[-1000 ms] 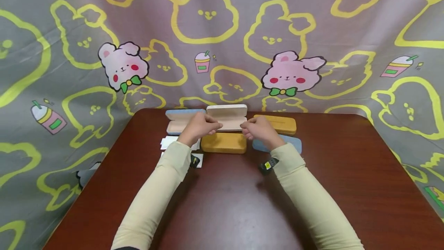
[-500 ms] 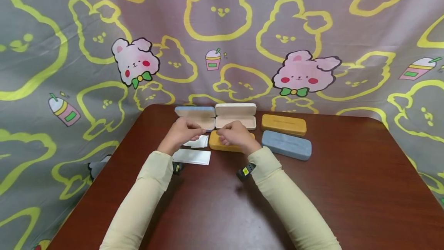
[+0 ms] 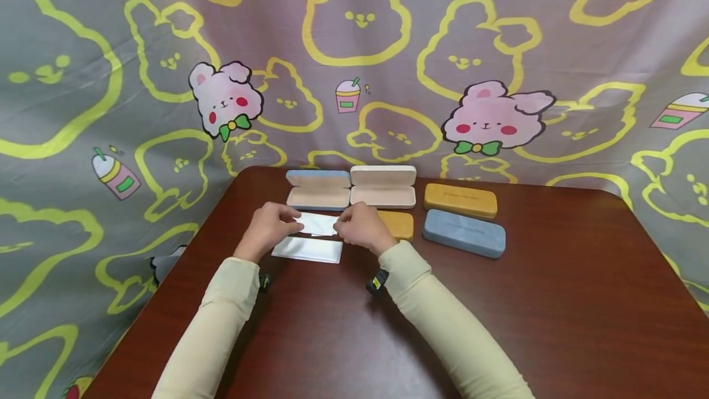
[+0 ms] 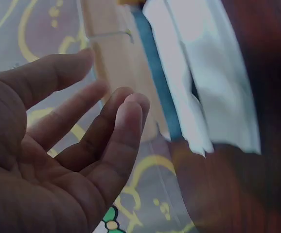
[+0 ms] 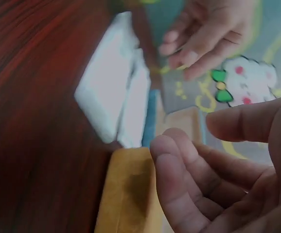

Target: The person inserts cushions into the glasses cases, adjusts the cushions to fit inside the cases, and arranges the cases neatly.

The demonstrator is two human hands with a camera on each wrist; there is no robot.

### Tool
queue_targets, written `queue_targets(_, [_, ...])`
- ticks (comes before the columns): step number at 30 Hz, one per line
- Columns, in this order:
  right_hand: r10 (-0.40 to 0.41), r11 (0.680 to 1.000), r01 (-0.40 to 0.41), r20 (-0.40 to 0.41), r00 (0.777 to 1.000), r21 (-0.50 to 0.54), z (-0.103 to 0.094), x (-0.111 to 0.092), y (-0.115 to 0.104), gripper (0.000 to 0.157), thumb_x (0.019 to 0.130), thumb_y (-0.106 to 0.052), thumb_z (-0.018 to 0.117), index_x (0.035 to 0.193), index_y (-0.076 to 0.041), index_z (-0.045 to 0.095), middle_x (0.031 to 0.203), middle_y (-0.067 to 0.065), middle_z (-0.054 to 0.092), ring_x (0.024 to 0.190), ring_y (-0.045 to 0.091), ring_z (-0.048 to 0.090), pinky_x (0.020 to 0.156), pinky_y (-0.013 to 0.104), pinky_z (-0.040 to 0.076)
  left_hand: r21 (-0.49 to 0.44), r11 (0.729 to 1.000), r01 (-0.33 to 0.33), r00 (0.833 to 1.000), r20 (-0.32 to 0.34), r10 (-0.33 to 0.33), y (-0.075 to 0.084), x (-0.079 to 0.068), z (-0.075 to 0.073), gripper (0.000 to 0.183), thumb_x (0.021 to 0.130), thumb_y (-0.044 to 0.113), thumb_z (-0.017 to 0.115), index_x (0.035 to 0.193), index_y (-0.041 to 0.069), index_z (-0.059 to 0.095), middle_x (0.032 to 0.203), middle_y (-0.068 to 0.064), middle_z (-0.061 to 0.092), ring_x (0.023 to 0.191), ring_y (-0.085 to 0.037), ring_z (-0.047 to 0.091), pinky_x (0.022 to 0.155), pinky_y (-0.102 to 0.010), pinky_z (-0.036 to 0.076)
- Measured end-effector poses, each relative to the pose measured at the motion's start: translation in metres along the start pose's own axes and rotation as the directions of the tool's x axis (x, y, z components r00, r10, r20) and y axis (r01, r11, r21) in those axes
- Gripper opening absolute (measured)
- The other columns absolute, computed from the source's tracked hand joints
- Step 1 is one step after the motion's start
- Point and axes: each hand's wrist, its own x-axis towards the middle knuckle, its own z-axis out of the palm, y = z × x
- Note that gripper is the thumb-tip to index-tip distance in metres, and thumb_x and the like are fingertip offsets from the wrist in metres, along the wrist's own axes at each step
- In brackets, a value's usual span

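My left hand (image 3: 269, 226) hovers at the left end of a flat white packet (image 3: 317, 224), fingers loosely bent with nothing between them. My right hand (image 3: 362, 226) is at that packet's right end, partly covering a closed yellow glasses case (image 3: 401, 225). In the right wrist view its thumb and fingers (image 5: 172, 170) stand apart around bare air. A second white packet (image 3: 310, 250) lies nearer, parallel to the first. Behind them stand two open glasses cases side by side, a blue one (image 3: 318, 197) and a white one (image 3: 383, 196), both with pale insides.
To the right lie another closed yellow glasses case (image 3: 461, 200) and, in front of it, a closed blue case (image 3: 464, 233). All rest on a dark red-brown table (image 3: 532, 300). A patterned curtain (image 3: 388, 48) hangs behind the table's back edge.
Both hands have moved left and toward me, from the open white glasses case to above the white packets. The view has turned slightly right. The cases have stayed in place.
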Motion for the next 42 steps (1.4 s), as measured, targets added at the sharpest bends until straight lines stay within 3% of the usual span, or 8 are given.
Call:
queue_targets(4, [-0.140,0.954,0.134,-0.003,0.990,-0.267,0.010,-0.004,-0.001,0.043,0.087,-0.011,0.067,0.048,-0.018,0.050,0.045,-0.013,0.033,0.044,0.007,0.034,0.046,0.023,0.029,0.103,0.995,0.003,1.000,-0.004,-0.003,-0.017,0.000,0.001,0.024,0.086,0.013,0.078,0.107,0.001,0.077,0.096,-0.014,0.072,0.094,-0.032,0.064,0.079,-0.046,0.053])
queue_targets(7, [-0.145,0.922,0.141,0.017,0.989,-0.362,0.020,-0.008,-0.001,0.051,0.087,-0.009,0.067,0.043,-0.018,0.041,0.043,-0.010,0.029,0.043,0.009,0.031,0.043,0.024,0.026,0.163,0.986,0.027,1.000,-0.001,-0.027,-0.029,0.000,0.005,0.021,0.084,0.009,0.078,0.103,0.001,0.077,0.092,-0.013,0.071,0.088,-0.032,0.063,0.077,-0.046,0.052])
queue_targets(14, [0.017,0.855,-0.040,-0.048,0.999,-0.516,0.041,-0.012,0.002,0.028,0.088,-0.012,0.069,0.062,-0.011,0.060,0.065,0.007,0.060,0.054,0.019,0.055,0.041,0.035,0.044,0.234,0.971,0.044,0.999,-0.006,-0.043,-0.041,0.001,0.013,0.024,0.081,0.003,0.078,0.104,-0.001,0.076,0.085,-0.013,0.068,0.081,-0.030,0.061,0.076,-0.047,0.051])
queue_targets(21, [-0.002,0.827,-0.049,-0.091,0.996,-0.560,0.052,-0.011,0.004,0.016,0.091,-0.009,0.065,0.075,-0.008,0.069,0.076,0.012,0.067,0.059,0.026,0.064,0.042,0.040,0.048,0.242,0.968,0.065,0.998,-0.014,-0.063,-0.042,0.001,0.014,0.016,0.080,0.005,0.081,0.095,0.000,0.077,0.083,-0.012,0.067,0.080,-0.031,0.060,0.078,-0.048,0.050])
queue_targets(29, [0.014,0.859,-0.044,-0.063,0.998,-0.510,0.049,-0.009,0.006,0.026,0.085,-0.005,0.065,0.062,-0.013,0.056,0.065,0.004,0.057,0.055,0.018,0.053,0.041,0.035,0.043,0.160,0.985,0.068,0.998,-0.008,-0.068,-0.047,0.000,0.009,0.011,0.079,0.007,0.077,0.076,0.006,0.067,0.077,-0.008,0.062,0.075,-0.028,0.056,0.067,-0.039,0.047])
queue_targets(32, [0.018,0.889,-0.035,-0.042,0.999,-0.457,0.045,-0.011,0.006,0.031,0.082,-0.005,0.064,0.057,-0.015,0.048,0.057,-0.002,0.043,0.052,0.015,0.041,0.039,0.031,0.035,0.020,0.995,0.095,0.995,0.009,-0.095,-0.048,-0.004,0.005,0.010,0.082,0.006,0.076,0.081,0.004,0.066,0.080,-0.010,0.060,0.073,-0.026,0.054,0.062,-0.035,0.045])
queue_targets(36, [-0.015,0.922,-0.004,-0.045,0.999,-0.387,0.036,-0.012,0.007,0.034,0.079,-0.007,0.065,0.054,-0.017,0.044,0.053,-0.006,0.034,0.051,0.013,0.035,0.043,0.028,0.029,-0.152,0.980,0.130,0.991,0.038,-0.126,-0.046,-0.009,-0.002,0.012,0.087,0.007,0.075,0.091,0.001,0.065,0.084,-0.012,0.058,0.073,-0.026,0.053,0.062,-0.035,0.046])
queue_targets(42, [-0.092,0.964,0.074,-0.059,0.994,-0.256,0.019,-0.016,0.004,0.036,0.075,-0.005,0.065,0.049,-0.019,0.043,0.047,-0.011,0.031,0.048,0.009,0.031,0.045,0.025,0.025,-0.260,0.956,0.135,0.991,0.054,-0.125,-0.040,-0.007,-0.006,0.020,0.091,0.009,0.073,0.105,-0.003,0.066,0.085,-0.013,0.061,0.073,-0.027,0.057,0.069,-0.041,0.051])
